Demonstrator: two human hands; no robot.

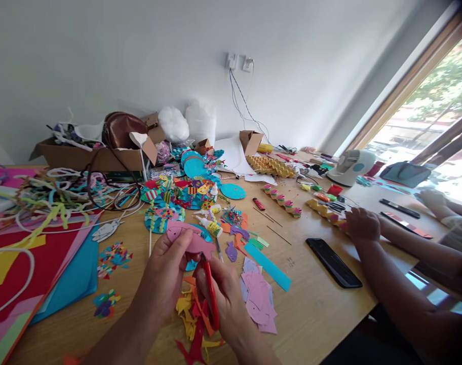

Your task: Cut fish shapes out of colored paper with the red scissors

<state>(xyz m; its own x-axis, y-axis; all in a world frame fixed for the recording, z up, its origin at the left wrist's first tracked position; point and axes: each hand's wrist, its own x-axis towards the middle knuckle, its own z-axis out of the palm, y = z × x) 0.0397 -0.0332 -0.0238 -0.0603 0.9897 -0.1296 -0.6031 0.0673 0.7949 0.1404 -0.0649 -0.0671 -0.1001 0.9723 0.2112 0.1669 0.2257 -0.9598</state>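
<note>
Head view, lower centre: your left hand [161, 271] pinched the pink paper fish [199, 247] between thumb and fingers; your right hand [228, 289] was wrapped around the red-handled scissors [213, 304]. The paper fish looked light, bendable and tearable, best pinched flat across its broad body.

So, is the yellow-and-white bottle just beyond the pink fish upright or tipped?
Tipped: the bottle lies on its side, its nozzle pointing left.

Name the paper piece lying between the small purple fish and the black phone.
A blue strip lies between the purple fish and the phone, as the head view shows.
</note>
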